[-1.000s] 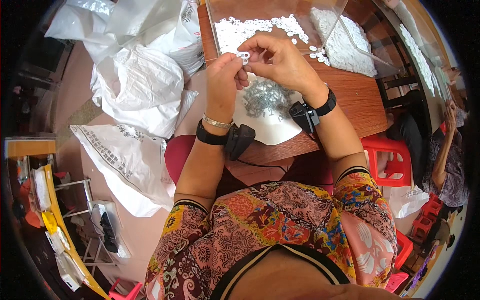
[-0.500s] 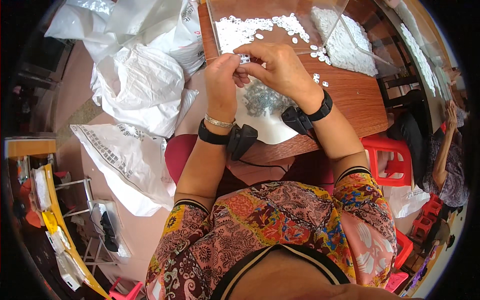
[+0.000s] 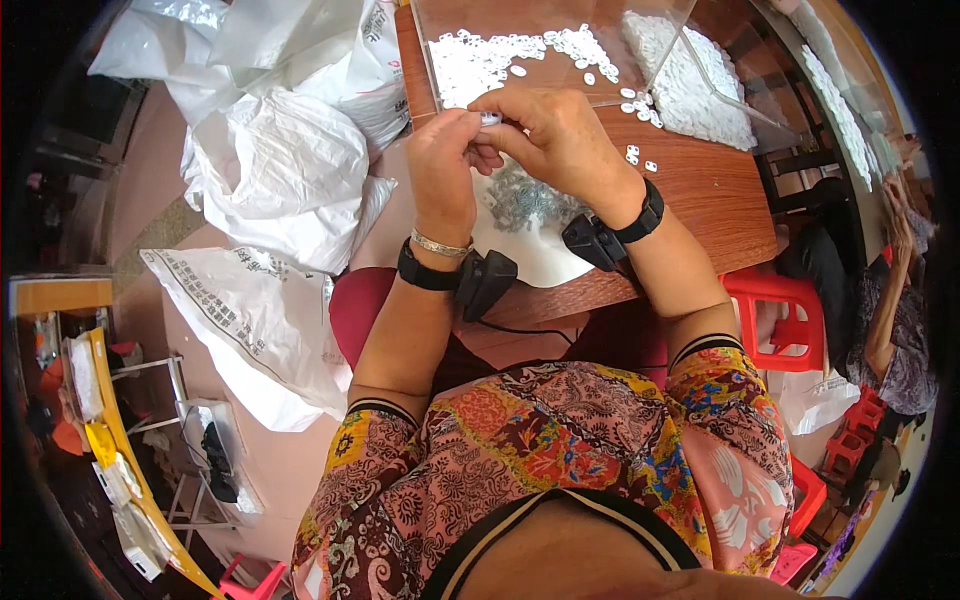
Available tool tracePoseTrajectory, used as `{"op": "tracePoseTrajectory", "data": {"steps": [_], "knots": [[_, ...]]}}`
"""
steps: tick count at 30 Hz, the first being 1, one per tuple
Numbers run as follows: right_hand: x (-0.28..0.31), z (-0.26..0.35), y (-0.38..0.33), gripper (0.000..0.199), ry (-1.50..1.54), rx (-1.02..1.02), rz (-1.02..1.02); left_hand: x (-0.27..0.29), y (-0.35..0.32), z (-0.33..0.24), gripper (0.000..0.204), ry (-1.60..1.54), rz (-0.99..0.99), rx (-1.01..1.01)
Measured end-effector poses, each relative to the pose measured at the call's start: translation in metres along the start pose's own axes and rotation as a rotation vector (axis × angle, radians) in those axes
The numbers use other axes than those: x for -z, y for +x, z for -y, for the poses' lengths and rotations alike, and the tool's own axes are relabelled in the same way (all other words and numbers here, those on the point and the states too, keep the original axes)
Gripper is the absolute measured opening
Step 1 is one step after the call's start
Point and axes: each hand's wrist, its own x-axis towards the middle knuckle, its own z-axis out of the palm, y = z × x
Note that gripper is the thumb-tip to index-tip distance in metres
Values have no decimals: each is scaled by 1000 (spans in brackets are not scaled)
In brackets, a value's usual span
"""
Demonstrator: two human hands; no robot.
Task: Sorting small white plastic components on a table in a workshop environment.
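Observation:
My left hand (image 3: 443, 155) and my right hand (image 3: 565, 135) meet at the far side of the table. Pinched between their fingertips is a small white plastic piece (image 3: 490, 118), partly hidden by the fingers. Below the hands, a heap of small grey metal-looking parts (image 3: 532, 203) lies on a white sheet (image 3: 550, 262); their exact kind is too small to tell. Just beyond my fingers spreads a pile of loose white oval pieces (image 3: 470, 65). A few white pieces with dark holes (image 3: 632, 155) lie to the right of my right hand.
Clear upright panels (image 3: 690, 50) stand on the wooden table (image 3: 700, 215), with a big heap of white pieces (image 3: 665, 85) behind them. Large white sacks (image 3: 280, 180) crowd the left side. A red stool (image 3: 815, 330) and another person (image 3: 895, 330) are at right.
The white piece has turned between my fingertips, so its dark holes show less. Both hands stay in nearly the same place.

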Motion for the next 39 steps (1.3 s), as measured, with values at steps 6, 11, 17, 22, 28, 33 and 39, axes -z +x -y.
{"op": "tracePoseTrajectory", "data": {"steps": [6, 11, 17, 22, 28, 33, 39], "knots": [[5, 1, 0, 12, -80, 31, -49, -7, -3, -5, 25, -25, 34, -25], [17, 0, 0, 15, -97, 29, -4, -9, -2, -3, 27, 1, 77, -15], [81, 5, -11, 21, -161, 0, -315, 9, 0, -7, 28, 91, 158, -51], [141, -37, -5, 20, -469, -221, -631, 13, 12, -12, 27, 93, 104, -101], [150, -89, -42, 17, -676, -223, -292, 18, 19, -16, 29, -11, 112, -112], [91, -145, -96, 18, -175, -606, 157, 18, 17, -8, 29, 6, 130, -61], [49, -170, -115, 22, -138, -627, 191, 7, 12, 0, 29, 77, 194, -14]]}}
